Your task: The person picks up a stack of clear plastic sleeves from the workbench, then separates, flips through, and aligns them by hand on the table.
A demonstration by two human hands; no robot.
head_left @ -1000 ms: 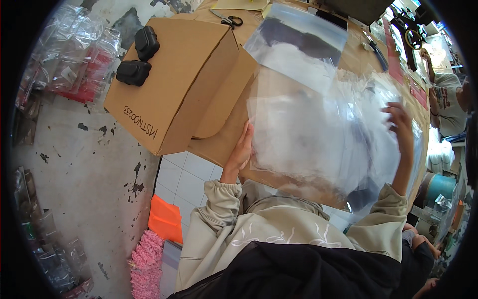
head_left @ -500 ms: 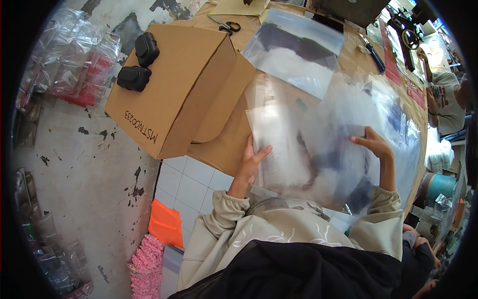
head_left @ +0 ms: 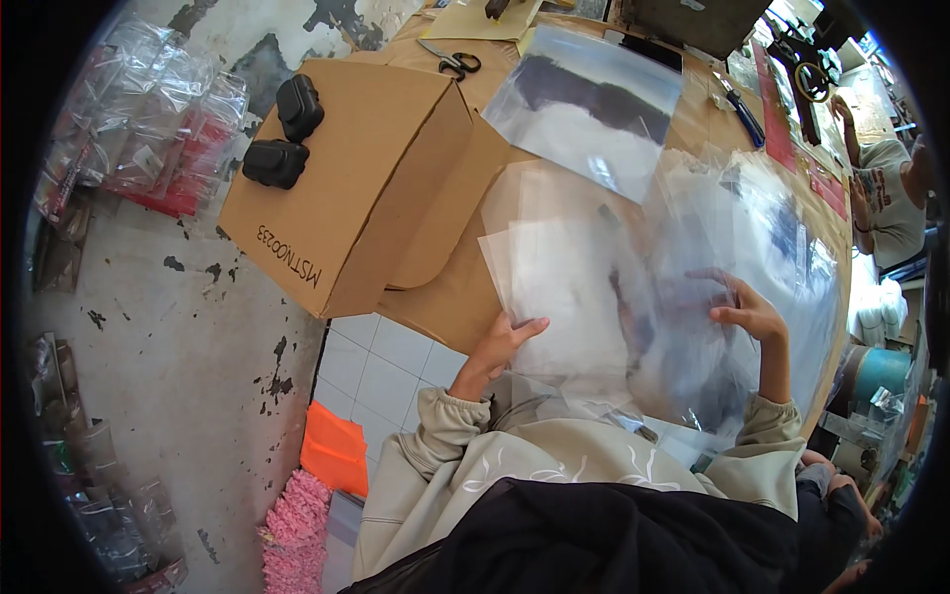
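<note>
Clear plastic bags (head_left: pixel 569 297) lie in a loose, fanned stack at the near edge of the table. My left hand (head_left: pixel 500 348) is closed on the stack's lower left corner, its thumb on top. At the stack's right side, my right hand (head_left: pixel 749 309) curls around a clear plastic bag (head_left: pixel 683 366). Its fingers show faintly through the film, and the thumb is in front. The film between my hands is blurred. More clear bags (head_left: pixel 792 238) are heaped to the right. Beyond the stack lies a large flat clear bag (head_left: pixel 589 104).
An open cardboard box (head_left: pixel 341 168) with two black cases (head_left: pixel 287 134) on top stands left. Scissors (head_left: pixel 455 61) and a blue-handled cutter (head_left: pixel 744 114) lie on the brown-covered table (head_left: pixel 455 312). Packed bags (head_left: pixel 148 119) lie far left. Another person (head_left: pixel 886 203) is at the right.
My left hand has shifted slightly nearer with the bags, whose left edges are more fanned out. My right hand has moved a little nearer, its fingers now behind the film.
</note>
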